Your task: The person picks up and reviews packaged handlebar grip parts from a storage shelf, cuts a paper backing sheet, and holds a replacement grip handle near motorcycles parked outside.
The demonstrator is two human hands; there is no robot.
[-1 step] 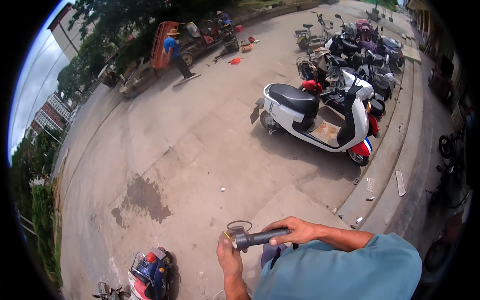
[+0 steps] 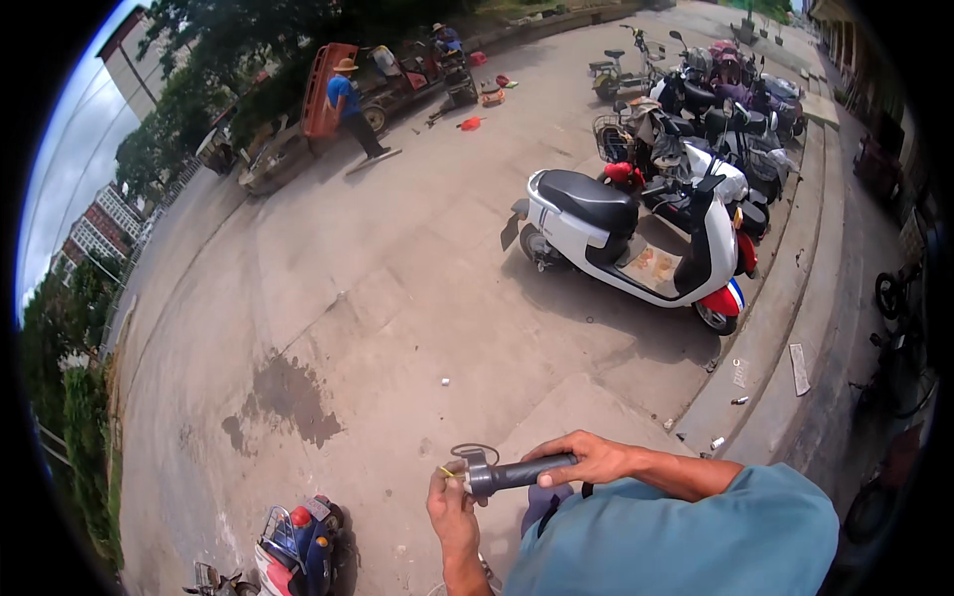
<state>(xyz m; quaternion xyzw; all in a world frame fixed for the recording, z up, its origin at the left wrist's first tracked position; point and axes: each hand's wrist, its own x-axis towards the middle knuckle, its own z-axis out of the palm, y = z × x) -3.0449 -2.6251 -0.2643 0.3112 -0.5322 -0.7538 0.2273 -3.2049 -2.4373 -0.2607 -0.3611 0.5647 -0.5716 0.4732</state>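
Observation:
My right hand [image 2: 588, 459] is closed round the ribbed handle of a black throttle grip [image 2: 515, 475], which lies nearly level in front of my body. The wider collar of the throttle grip faces left, and a thin black cable [image 2: 471, 447] loops up from it. At that end my left hand [image 2: 455, 515] has its fingertips pinched together on a short, thin yellow wire [image 2: 446, 472]. A pale part shows between the collar and my left fingers. Where the yellow wire joins is hidden.
A white scooter [image 2: 616, 238] stands ahead right, with several parked scooters behind it. Concrete steps [image 2: 760, 372] run along the right. Another scooter [image 2: 298, 546] is near left. Far off, a person in blue [image 2: 345, 99] stands by a red cargo vehicle [image 2: 323, 94].
My left fingers have shifted slightly left, away from the collar, and the yellow wire sits a little further left too. My right hand keeps its hold.

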